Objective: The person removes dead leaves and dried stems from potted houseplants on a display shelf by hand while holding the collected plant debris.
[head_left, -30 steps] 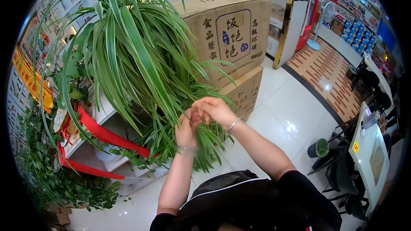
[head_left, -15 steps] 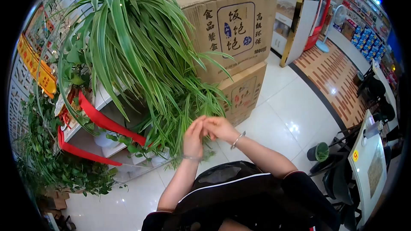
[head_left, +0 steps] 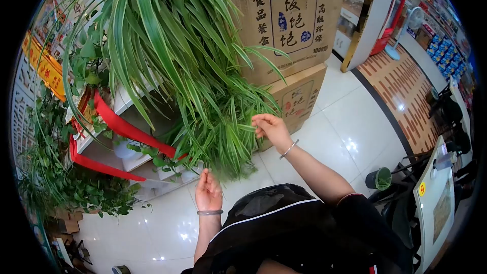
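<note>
A large spider plant [head_left: 167, 50] with long green-and-white striped leaves hangs down in front of me. My right hand [head_left: 274, 131], a silver bangle at its wrist, is closed at the plant's right edge, with a leaf reaching into its pinched fingers. Lower and to the left, my left hand [head_left: 208, 193] wears a grey bangle. Its fingers are curled together just below the hanging leaves, and whatever may be between them is too small to make out.
Two stacked cardboard boxes [head_left: 291, 25] stand behind the plant. A red ribbon [head_left: 116, 124] runs along the white shelf at left, beside trailing vines [head_left: 106, 193]. On the right are a table [head_left: 428, 215], dark chairs and a small bin [head_left: 373, 178]. A fan [head_left: 415, 19] stands farther back.
My hands were together in front of the lower leaves and have come apart. The right moved up and right to the leaves; the left dropped down and left. The view shifted slightly.
</note>
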